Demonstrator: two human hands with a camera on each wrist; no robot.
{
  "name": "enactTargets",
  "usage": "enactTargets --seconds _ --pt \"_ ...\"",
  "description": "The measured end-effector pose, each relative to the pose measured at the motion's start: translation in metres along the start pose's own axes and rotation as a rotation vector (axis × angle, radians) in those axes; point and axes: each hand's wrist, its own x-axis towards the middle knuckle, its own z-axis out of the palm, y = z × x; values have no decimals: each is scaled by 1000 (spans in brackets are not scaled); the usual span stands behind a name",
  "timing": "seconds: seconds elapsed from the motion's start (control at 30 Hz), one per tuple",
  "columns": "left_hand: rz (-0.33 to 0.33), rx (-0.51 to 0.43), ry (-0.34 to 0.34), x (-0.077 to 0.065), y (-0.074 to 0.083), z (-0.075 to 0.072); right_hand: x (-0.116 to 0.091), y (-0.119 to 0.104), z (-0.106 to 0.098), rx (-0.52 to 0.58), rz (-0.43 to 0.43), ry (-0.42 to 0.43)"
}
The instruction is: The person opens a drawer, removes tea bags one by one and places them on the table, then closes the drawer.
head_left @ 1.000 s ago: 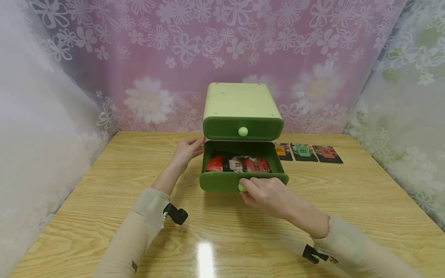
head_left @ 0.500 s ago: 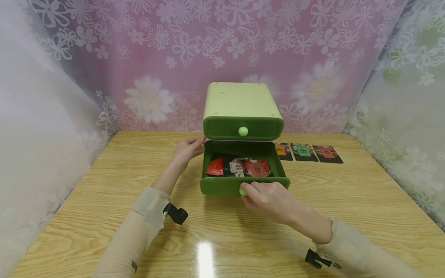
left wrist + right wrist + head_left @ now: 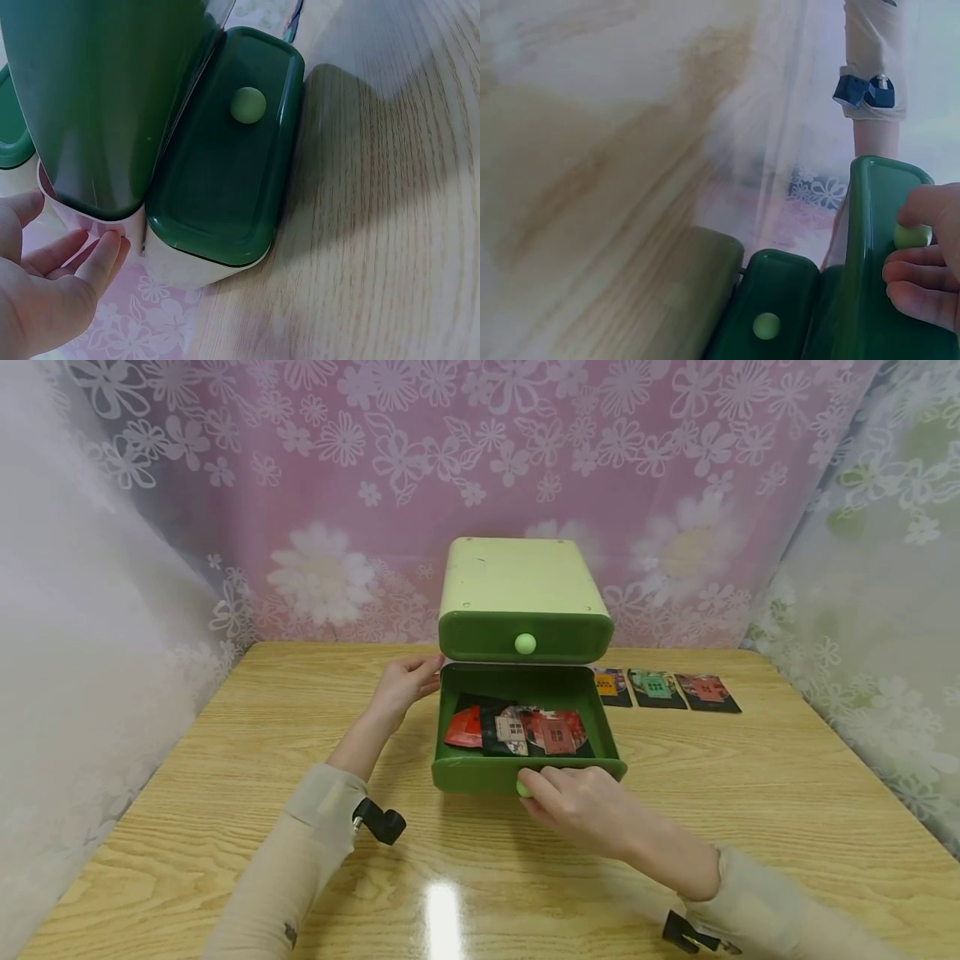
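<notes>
A cream cabinet (image 3: 525,572) with green drawer fronts stands on the table. One drawer (image 3: 472,774) below the top one is pulled out, with several flat red and black packets (image 3: 557,732) lying in it. Its light green knob (image 3: 913,235) is pinched by my right hand (image 3: 588,806), thumb and forefinger on it. My left hand (image 3: 400,689) touches the cabinet's left side beside that drawer. In the left wrist view its fingertips (image 3: 109,244) lie against the casing's edge. The lower drawer (image 3: 217,165) is closed there, and in the head view the open one hides it.
Right of the cabinet, three flat packets lie in a row on the table: an orange-labelled one (image 3: 611,687), a green-labelled one (image 3: 656,687) and a red-labelled one (image 3: 707,692). The top drawer (image 3: 480,639) is closed. A pink flowered curtain (image 3: 375,527) hangs behind the table.
My right hand has pulled the drawer farther out toward me, and more of the packets inside now shows. The left hand has stayed at the cabinet's side.
</notes>
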Motion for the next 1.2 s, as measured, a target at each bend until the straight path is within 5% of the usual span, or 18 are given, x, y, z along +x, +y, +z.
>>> enactTargets --seconds 0.97,1.2 --pt "11 -6 18 -2 0 0 -14 -14 16 -57 12 -12" --pt "7 -27 21 -1 0 1 -15 -13 2 116 48 -9"
